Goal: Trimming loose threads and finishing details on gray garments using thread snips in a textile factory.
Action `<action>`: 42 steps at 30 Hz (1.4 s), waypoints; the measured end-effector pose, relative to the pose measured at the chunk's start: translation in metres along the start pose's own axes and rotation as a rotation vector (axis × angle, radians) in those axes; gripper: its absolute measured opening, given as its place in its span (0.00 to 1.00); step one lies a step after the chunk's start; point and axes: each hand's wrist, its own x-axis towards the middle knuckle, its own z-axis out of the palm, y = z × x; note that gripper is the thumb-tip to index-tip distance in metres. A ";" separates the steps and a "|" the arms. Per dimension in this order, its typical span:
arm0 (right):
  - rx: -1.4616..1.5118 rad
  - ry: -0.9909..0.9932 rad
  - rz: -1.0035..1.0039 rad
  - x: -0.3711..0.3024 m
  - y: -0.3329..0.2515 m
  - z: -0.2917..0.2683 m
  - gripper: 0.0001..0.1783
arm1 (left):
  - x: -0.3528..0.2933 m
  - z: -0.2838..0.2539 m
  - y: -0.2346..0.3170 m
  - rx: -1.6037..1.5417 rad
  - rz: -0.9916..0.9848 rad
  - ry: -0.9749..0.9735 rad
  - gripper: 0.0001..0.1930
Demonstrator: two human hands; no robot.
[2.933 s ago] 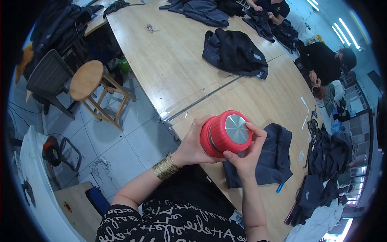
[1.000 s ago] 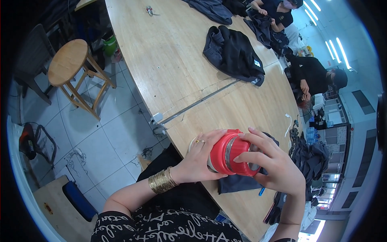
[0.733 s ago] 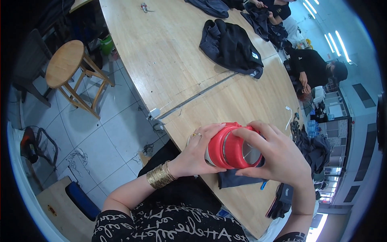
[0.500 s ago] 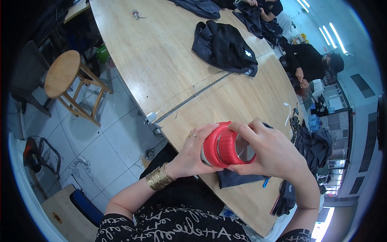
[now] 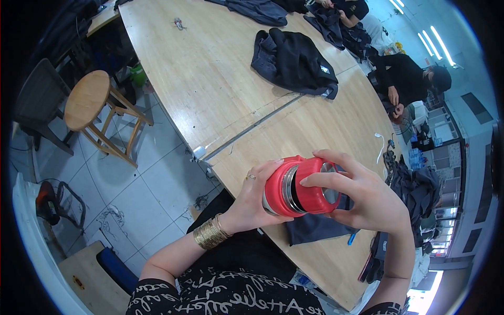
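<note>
Workroom, tiled floor lower left, ceiling lights [image 5: 440, 46] and a co-worker [image 5: 401, 81] upper right. Pale wooden table [image 5: 210, 84] runs through the middle; dark garment [image 5: 296, 63] lies on it, upper centre. Wooden stool [image 5: 86, 102], left.

Red jar [image 5: 277, 185] sits just below frame centre, tilted, held up in front of the table, folded dark cloth [image 5: 317, 231] behind. Your left hand [image 5: 251, 197] is wrapped round its body, gold bangles [image 5: 211, 232] at the wrist. Your right hand [image 5: 365, 197] pinches the red lid [image 5: 311, 200], fingers spread across its side and top. Dark gap between lid and steel neck [image 5: 287, 189]; lid looks slightly skewed.

Step, my read: working the lid at the neck, on or off unclear from this alone. Next move calls for a firm left hold and keeping the lid square to the neck. Jar contents hidden.
</note>
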 end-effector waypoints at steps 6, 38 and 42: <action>0.017 0.021 0.022 0.000 0.000 0.006 0.34 | -0.006 -0.001 -0.006 -0.040 -0.018 -0.013 0.57; -0.461 -0.211 0.444 0.042 -0.005 0.002 0.37 | -0.004 -0.003 -0.008 0.011 -0.024 -0.055 0.56; -0.129 0.196 -0.234 0.020 0.023 0.017 0.39 | -0.005 -0.008 -0.004 0.005 -0.069 -0.071 0.57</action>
